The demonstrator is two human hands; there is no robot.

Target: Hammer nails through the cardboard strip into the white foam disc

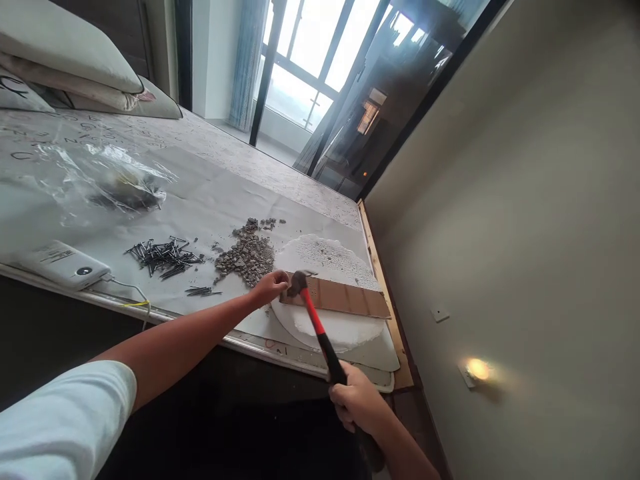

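Observation:
My right hand (356,400) is wrapped round the black grip of a hammer (316,327) with a red neck. Its dark head rests at the left end of a brown wooden strip (345,298). The strip lies across a round white foam disc (325,267). My left hand (270,287) is closed in a pinch at the strip's left end, right beside the hammer head; what it pinches is too small to make out.
A pile of dark nails (165,255) and a heap of small gravel (246,255) lie on the grey sheet (200,193). A white power bank (65,265) sits near the front edge. A clear plastic bag (113,179) and pillows (65,60) lie further back. A wall (525,233) stands on the right.

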